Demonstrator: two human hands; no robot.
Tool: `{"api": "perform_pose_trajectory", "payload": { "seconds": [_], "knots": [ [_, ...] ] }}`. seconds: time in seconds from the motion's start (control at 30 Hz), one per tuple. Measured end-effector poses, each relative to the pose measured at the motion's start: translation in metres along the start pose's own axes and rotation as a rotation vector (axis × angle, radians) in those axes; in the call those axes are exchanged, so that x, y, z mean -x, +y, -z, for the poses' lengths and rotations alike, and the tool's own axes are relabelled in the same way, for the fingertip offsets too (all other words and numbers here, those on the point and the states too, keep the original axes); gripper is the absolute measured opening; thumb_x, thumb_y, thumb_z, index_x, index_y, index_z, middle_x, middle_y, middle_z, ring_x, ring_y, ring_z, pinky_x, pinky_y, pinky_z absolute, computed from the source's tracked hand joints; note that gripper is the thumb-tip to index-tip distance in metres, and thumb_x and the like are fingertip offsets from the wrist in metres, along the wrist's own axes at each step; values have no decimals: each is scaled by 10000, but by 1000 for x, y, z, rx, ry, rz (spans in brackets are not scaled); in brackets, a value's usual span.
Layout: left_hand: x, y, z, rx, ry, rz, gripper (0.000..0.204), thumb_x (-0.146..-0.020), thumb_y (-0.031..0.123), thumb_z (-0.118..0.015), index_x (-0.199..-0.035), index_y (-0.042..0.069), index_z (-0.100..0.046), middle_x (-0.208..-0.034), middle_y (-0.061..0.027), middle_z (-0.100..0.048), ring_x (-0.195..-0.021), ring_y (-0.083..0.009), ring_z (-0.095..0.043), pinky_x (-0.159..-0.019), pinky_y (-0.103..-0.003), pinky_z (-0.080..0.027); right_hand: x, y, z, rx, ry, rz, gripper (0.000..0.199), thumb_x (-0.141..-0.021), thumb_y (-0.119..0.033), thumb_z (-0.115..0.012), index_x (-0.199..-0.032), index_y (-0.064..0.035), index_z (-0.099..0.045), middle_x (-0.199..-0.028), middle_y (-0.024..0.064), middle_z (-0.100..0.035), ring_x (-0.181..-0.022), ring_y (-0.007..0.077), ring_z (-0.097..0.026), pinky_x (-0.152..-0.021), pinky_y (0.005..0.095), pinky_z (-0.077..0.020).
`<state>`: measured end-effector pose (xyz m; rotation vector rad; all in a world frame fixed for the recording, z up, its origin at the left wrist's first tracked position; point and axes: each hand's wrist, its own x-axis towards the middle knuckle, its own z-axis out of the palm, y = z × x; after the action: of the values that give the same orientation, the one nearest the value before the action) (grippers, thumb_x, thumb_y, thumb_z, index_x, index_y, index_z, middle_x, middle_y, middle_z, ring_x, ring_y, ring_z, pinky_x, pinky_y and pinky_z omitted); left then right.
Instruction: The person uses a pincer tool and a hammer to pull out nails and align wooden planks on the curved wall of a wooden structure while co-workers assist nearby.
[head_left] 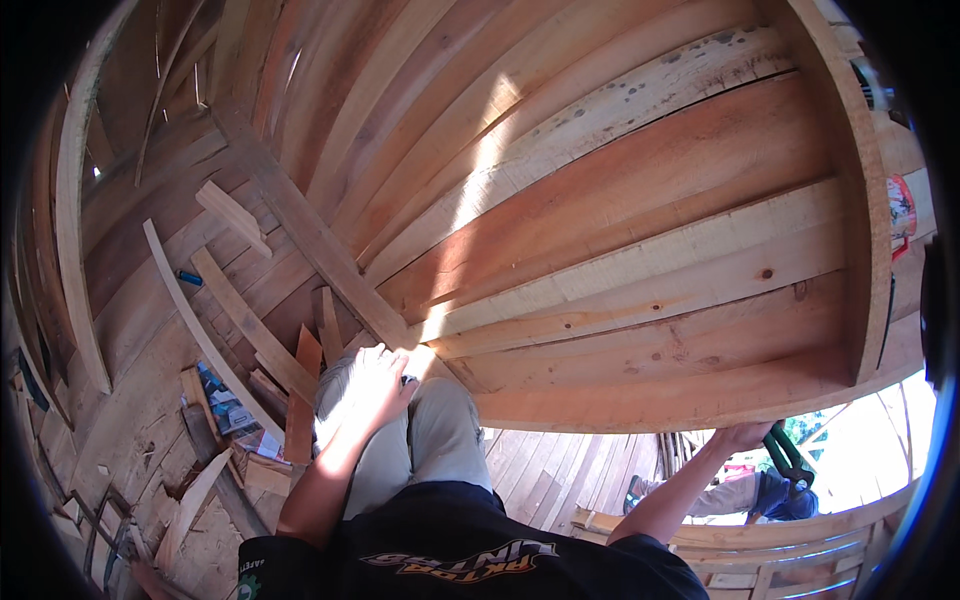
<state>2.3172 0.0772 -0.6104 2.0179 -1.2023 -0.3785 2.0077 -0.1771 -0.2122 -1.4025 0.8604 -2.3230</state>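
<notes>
So the big plank wall is rough reddish and pale boards stacked edge to edge, tilted overhead, sunlit streak down the middle. Green-handled tool sits at its lower right edge, partly hidden.

Carpentry building site, plank wall, offcuts

Left hand resting flat on the knee, right hand stretched out, fingers curled

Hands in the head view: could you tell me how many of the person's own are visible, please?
2. The left hand rests on the knee of the pale trousers; the right hand grips the lower edge of the plank wall, fingers partly hidden.
</notes>
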Motion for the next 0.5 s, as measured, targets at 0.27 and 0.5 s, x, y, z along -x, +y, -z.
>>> {"api": "perform_pose_trajectory", "payload": {
  "seconds": [0.27, 0.5],
  "knots": [
    [-16, -50, -12, 423, 160, -59, 444, -834, 294, -683, -1174, 11, -648, -1196, -177, -660, -1140, -330, -596, -1022, -428, -416, -16, 18, 5, -24, -25, -10, 179, -944, -225, -627, -1089, -129, -583, -1067, 98, -650, -942, 253, -656, -881, 437, -554],
    [-76, -167, -2, 392, 271, 255, 417, -876, 264, -681, -1182, -13, -620, -1107, -241, -655, -1058, -394, -615, -934, -432, -487, -36, 25, 22, 69, -103, 14, 311, -971, -258, -586, -1226, -81, -562, -1158, 139, -627, -1012, 274, -643, -921, 440, -541]
  ]
}}
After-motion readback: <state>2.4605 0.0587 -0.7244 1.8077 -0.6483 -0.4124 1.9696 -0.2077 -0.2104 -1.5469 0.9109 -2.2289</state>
